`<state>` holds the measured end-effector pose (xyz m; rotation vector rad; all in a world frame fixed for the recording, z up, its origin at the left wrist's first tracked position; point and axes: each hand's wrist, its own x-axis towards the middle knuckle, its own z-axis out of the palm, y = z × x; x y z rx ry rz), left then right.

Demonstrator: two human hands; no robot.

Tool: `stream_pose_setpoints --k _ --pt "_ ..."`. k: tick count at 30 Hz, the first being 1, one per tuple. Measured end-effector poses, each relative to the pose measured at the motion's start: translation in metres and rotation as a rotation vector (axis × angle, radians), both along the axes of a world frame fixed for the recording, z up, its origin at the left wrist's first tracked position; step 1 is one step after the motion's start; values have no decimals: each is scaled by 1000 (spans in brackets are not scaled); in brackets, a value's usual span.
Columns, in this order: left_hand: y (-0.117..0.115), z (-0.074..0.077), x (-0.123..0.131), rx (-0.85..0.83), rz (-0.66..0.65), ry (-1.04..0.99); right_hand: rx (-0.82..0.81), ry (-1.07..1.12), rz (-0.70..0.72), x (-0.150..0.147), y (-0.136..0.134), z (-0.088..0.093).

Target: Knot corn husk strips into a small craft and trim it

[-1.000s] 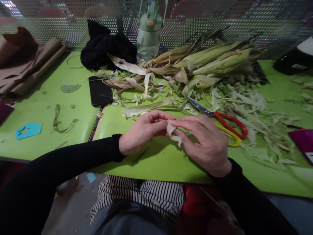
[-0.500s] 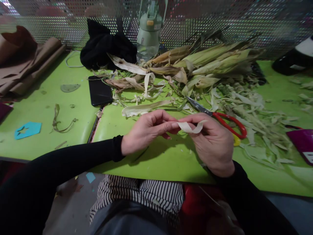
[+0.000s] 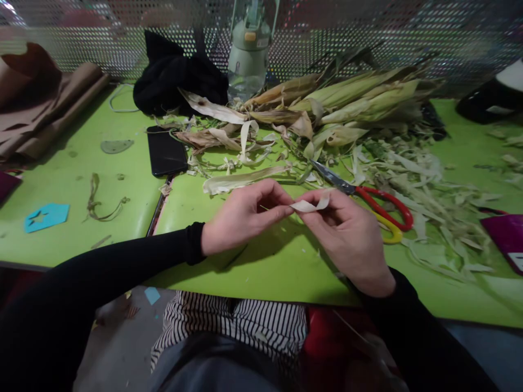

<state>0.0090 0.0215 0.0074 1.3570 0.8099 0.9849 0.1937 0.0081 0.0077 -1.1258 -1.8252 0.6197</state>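
Observation:
A small pale strip of corn husk (image 3: 309,205) is pinched between both my hands just above the green table (image 3: 265,267). My left hand (image 3: 245,215) grips its left end with thumb and forefinger. My right hand (image 3: 347,239) holds the right part, fingers curled round it. Red and yellow handled scissors (image 3: 368,204) lie on the table just behind my right hand. A pile of unpeeled corn cobs (image 3: 351,100) lies further back.
Torn husk scraps (image 3: 420,185) litter the right side. A black phone (image 3: 166,151), a black cloth (image 3: 180,79) and a pale green bottle (image 3: 249,51) stand behind, before a perforated metal screen. Brown paper (image 3: 44,103) and a blue cut-out (image 3: 47,216) lie left. A dark red card (image 3: 506,235) lies right.
The husk strip has gone from hanging folded below my fingers to lying short and flat between both hands. My hands have shifted slightly up and back.

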Motion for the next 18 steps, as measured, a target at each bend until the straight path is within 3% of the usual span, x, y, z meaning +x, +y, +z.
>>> stream_pose_setpoints --k 5,8,18 --pt "2 2 -2 -336 -97 -219 -14 110 -6 -1 0 1" --pt "2 3 0 -454 -100 -335 -43 110 14 -1 1 -1" --pt "1 4 -1 -520 -47 -304 234 -143 15 0 3 -1"
